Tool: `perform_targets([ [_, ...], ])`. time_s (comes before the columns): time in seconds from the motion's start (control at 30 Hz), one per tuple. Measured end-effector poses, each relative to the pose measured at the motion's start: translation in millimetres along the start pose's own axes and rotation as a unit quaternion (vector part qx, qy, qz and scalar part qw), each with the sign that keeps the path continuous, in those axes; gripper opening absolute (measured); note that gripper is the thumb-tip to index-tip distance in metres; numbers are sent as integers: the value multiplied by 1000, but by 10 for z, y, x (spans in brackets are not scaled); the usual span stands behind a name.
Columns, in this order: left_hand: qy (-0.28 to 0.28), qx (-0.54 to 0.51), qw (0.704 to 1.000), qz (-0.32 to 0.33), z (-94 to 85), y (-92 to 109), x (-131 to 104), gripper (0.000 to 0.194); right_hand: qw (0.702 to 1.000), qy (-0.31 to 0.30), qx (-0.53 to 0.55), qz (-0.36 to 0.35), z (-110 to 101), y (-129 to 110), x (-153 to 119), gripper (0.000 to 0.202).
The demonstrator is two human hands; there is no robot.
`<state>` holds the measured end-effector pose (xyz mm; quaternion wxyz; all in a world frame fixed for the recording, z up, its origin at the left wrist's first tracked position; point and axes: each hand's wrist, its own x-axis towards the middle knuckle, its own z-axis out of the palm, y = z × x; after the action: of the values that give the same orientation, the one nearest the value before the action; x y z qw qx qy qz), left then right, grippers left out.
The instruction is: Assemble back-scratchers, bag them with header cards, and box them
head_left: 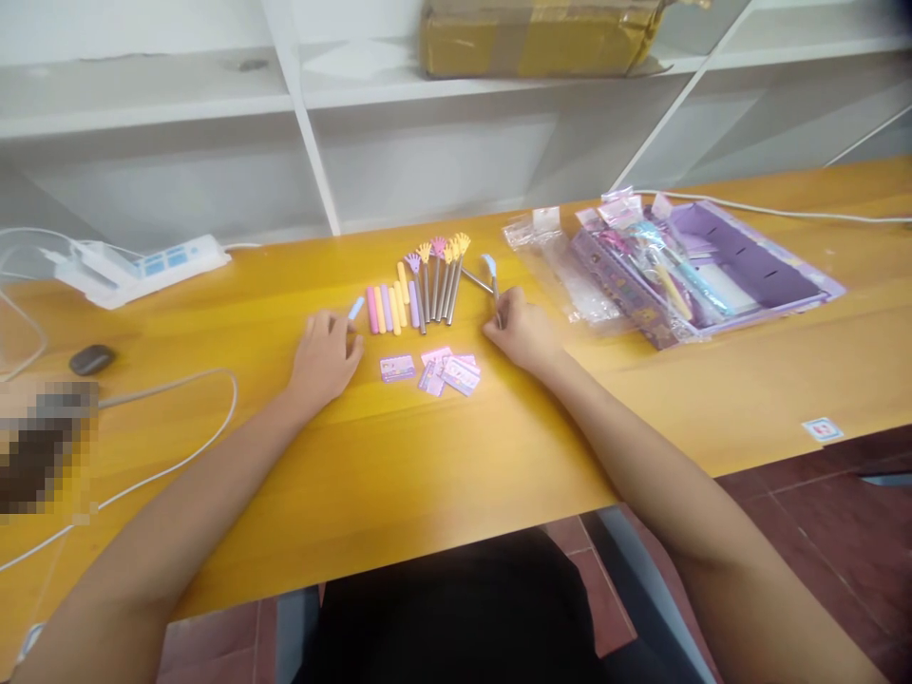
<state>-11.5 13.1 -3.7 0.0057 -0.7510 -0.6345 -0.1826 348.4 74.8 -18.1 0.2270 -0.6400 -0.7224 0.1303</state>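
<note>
My left hand (324, 356) rests on the yellow table (399, 456) with a pale blue pen cap (355, 308) at its fingertips. My right hand (520, 332) pinches a grey pen with a blue hand-shaped top (491, 274). Between the hands lie several grey pens with coloured hand-shaped tops (440, 275) and a row of pink, yellow and purple caps (390, 306). Small pink and purple cards (442, 370) lie just in front of them.
A purple stationery box with clear plastic bags (684, 266) sits to the right. A white power strip (142, 268) with cables lies at the back left, a dark mouse (91, 359) at the left. White shelves with a cardboard box (534, 38) stand behind.
</note>
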Motion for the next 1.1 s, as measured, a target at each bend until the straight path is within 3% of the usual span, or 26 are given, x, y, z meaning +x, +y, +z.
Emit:
perform_targets([
  [0.13, 22, 24, 998, -49, 49, -100, 56, 15, 990, 33, 133, 30, -6, 12, 5, 42],
  [0.2, 17, -3, 997, -78, 69, -136, 64, 23, 968, 55, 238, 55, -20, -27, -1, 47],
  [0.27, 5, -27, 995, -95, 74, -158, 57, 35, 921, 53, 377, 86, -62, -90, -4, 50],
  [0.37, -5, -47, 994, -96, 38, -164, 32, 47, 828, -8, 554, 89, -188, -220, -10, 44],
  [0.47, 15, -117, 987, -107, -29, -125, 0, 50, 789, -49, 611, 54, -320, -401, -58, 37],
  [0.6, -51, -160, 985, 41, -59, 22, -87, 50, 782, -69, 619, 24, -281, -668, -240, 41],
  [0.73, -143, -187, 954, 187, 12, 222, -231, 42, 783, -173, 597, 4, -2, -790, -441, 52],
  [0.8, -145, -203, 943, 219, 40, 288, -290, 41, 788, -215, 576, -14, 114, -782, -507, 52],
  [0.9, -148, -241, 935, 214, 39, 316, -324, 42, 797, -218, 563, -37, 167, -728, -560, 46],
  [1.1, -164, -255, 942, 146, 7, 281, -301, 43, 773, -187, 604, -43, 50, -679, -565, 47],
])
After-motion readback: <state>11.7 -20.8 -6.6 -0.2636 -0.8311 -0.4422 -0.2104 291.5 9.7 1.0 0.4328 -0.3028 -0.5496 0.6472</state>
